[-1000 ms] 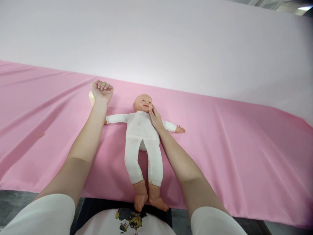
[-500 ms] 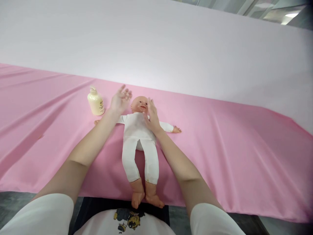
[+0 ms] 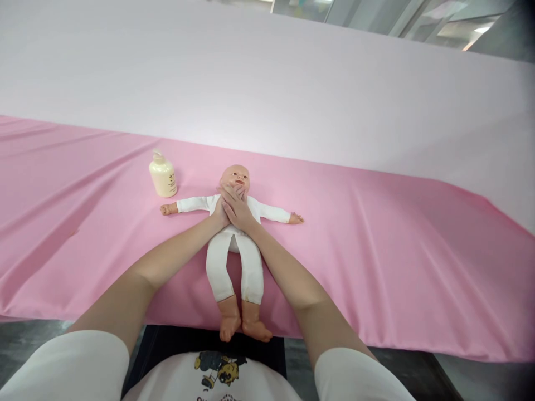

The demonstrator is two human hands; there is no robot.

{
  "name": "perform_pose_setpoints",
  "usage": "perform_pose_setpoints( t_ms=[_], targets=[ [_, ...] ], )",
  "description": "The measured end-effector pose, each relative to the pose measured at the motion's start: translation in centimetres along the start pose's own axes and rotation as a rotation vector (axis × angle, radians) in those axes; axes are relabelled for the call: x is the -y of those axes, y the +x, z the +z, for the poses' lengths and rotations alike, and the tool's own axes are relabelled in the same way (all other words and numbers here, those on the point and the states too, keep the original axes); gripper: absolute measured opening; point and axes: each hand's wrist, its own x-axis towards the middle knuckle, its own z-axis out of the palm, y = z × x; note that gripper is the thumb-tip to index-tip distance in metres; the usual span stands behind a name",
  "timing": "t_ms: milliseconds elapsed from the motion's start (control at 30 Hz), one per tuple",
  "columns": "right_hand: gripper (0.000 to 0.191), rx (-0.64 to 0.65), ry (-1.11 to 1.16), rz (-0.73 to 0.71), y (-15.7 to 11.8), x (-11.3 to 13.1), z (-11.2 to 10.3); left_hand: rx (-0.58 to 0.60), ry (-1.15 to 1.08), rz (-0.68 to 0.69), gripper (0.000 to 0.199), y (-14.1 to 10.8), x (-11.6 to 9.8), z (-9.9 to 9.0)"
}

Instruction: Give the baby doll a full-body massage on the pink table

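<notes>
A baby doll [image 3: 249, 253] in white clothes lies on its back on a pink cloth, its arms spread wide and its feet toward me. My hands are crossed over each other on its upper chest, just below the chin. My right hand [image 3: 238, 209] lies across the top with its fingers stretched out. Beneath it, my left hand [image 3: 219, 211] is partly covered, and its visible fingers look extended. Neither hand grips anything.
To the left of the doll's head stands a cream-coloured pump bottle [image 3: 163, 177]. The pink cloth [image 3: 355, 267] covers the table, with a few folds. Behind it rises a white surface [image 3: 267, 83].
Both hands have come from beside the doll's head down onto its chest, the right now over the left. The doll's left-side arm in view is uncovered. The view has shifted slightly.
</notes>
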Motion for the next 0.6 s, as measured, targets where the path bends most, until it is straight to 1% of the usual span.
perform_pose_setpoints(
  t_ms=[67, 200, 367, 433, 500, 600],
  targets=[
    [0.060, 0.006, 0.022, -0.002, -0.1, -0.2, 0.1, 0.000, -0.029, -0.027, 0.050, -0.2, 0.1, 0.5],
    [0.065, 0.044, 0.066, 0.048, -0.7, -0.9, 0.3, -0.020, -0.174, -0.094, 0.057, -1.0, 0.6, 1.3],
    [0.067, 0.090, 0.021, 0.127, -2.1, -1.8, 0.6, -0.122, -0.371, -0.145, 0.063, -2.3, 1.1, 0.9],
    [0.066, 0.088, -0.003, 0.192, -2.6, -2.0, 0.8, -0.125, -0.399, -0.121, 0.063, -2.8, 0.9, 0.5],
    [0.066, 0.085, -0.028, 0.259, -3.0, -2.3, 1.0, -0.121, -0.381, -0.070, 0.062, -3.0, 0.5, 0.2],
    [0.068, 0.100, -0.050, 0.325, -3.6, -2.6, 1.2, -0.097, -0.255, 0.024, 0.060, -3.2, 0.1, 0.0]
  ],
)
